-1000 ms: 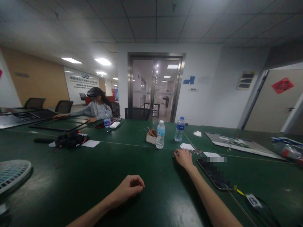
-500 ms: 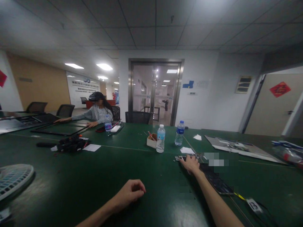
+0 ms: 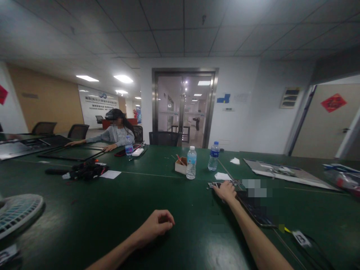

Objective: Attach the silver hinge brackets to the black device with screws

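Note:
My left hand rests on the green table with its fingers curled in toward the thumb. Nothing shows in it. Farther out and to the right, my right hand reaches down to the tabletop, its fingers drawn together. Small metal-looking pieces lie by its fingertips; what the fingers hold is hidden. Beside the right forearm lies a flat dark device with a glossy surface, partly blurred out. White paper is just beyond the right hand.
Two water bottles, one with a white cap and one with a blue cap, stand near a small box. A fan is at left, near black equipment. A grey panel lies right. Another person sits across.
The view has shifted slightly. My right hand stays at the same small pieces, its fingers drawn a little closer together. My left hand keeps its curled pose.

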